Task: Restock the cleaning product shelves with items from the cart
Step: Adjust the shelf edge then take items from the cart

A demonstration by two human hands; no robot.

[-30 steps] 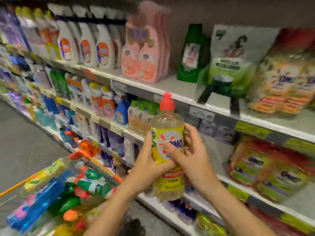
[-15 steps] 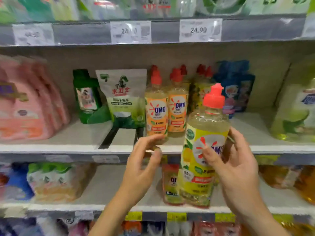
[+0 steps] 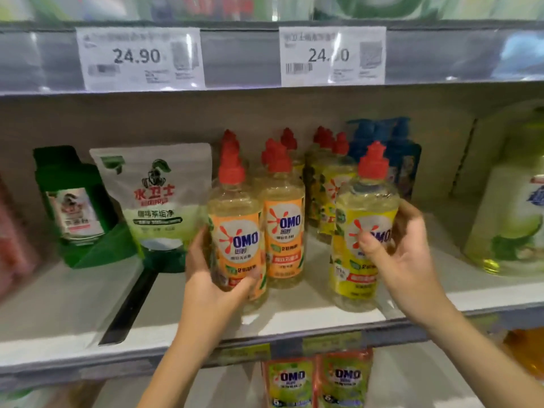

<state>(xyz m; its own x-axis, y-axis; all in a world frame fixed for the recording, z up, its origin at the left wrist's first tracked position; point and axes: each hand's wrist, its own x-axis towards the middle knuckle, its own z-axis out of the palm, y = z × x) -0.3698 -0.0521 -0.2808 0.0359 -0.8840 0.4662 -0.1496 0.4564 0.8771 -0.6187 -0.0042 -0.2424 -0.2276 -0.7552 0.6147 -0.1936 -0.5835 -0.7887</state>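
I see the right hand (image 3: 409, 260) wrapped round a yellow-label OMO bottle (image 3: 365, 245), thumb across the label, fingers behind. The bottle is upright at the front of the shelf (image 3: 73, 304); I cannot tell whether its base touches. Left hand (image 3: 212, 278) curls round the orange-label OMO bottle (image 3: 235, 240), thumb low on its front. It stands just beside a second orange bottle (image 3: 284, 231). White pouch (image 3: 156, 201) further left.
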